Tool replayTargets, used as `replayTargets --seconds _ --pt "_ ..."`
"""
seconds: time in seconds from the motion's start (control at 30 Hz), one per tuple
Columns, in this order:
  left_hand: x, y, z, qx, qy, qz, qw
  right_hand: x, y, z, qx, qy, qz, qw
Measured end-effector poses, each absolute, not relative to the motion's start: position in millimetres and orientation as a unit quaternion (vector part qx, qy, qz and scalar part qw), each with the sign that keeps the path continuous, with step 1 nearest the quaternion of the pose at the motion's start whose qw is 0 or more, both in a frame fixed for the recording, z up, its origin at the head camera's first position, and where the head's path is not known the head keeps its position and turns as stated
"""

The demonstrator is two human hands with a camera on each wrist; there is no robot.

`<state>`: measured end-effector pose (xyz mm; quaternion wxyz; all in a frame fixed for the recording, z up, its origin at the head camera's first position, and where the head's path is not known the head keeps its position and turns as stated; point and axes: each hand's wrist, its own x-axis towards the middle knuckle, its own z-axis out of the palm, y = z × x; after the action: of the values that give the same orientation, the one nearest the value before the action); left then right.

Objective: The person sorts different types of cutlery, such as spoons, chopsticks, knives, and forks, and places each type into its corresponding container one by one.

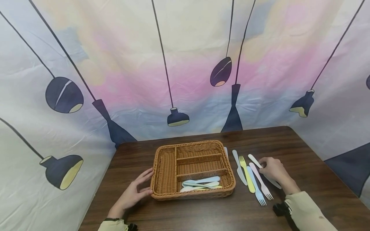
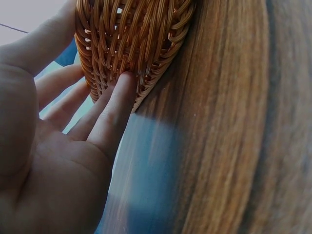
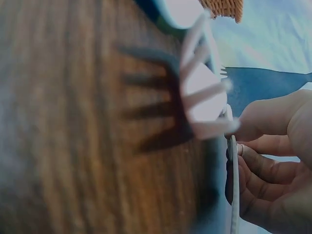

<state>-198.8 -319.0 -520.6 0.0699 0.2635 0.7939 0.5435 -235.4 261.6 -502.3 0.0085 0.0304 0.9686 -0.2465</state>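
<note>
A brown wicker basket with several compartments stands on the table, cutlery lying in its near one. Against the basket's left end rest the extended fingers of my left hand; the left wrist view shows fingertips on the weave. To the right of the basket, my right hand pinches a white knife between thumb and fingers, covering its middle. Edge-on, that knife appears thin in the right wrist view. Beside it lies a pink fork, whose tines are blurred close to the right wrist camera.
Left of the pink fork lie a blue fork, a yellow fork and a pale blue knife. A pale piece shows behind the basket's right rim. A patterned cloth hangs behind the brown table.
</note>
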Motion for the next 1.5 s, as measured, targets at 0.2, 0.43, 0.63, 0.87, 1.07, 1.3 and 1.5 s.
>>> replayTargets --seconds 0.2,0.43,0.63,0.87,1.07,1.3,1.5 --pt "-198 -319 -521 0.264 0.793 0.544 0.071 -235 262 -497 0.014 0.967 -0.254 -0.012" --pt "-199 -319 -521 0.269 0.791 0.546 0.068 -237 259 -491 0.0 0.963 -0.267 -0.026" --pt "-198 -319 -522 0.277 0.789 0.545 0.065 -240 253 -485 -0.003 0.962 -0.271 -0.032" --pt "-198 -319 -521 0.272 0.794 0.54 0.062 -245 246 -475 -0.029 0.96 -0.273 -0.061" --pt "-198 -318 -520 0.265 0.8 0.535 0.062 -253 238 -464 -0.055 0.957 -0.276 -0.076" --pt "-197 -318 -519 0.26 0.801 0.535 0.062 -260 223 -451 -0.076 0.949 -0.297 -0.071" --pt "-197 -318 -518 0.259 0.803 0.534 0.062 -264 214 -444 -0.092 0.948 -0.295 -0.073"
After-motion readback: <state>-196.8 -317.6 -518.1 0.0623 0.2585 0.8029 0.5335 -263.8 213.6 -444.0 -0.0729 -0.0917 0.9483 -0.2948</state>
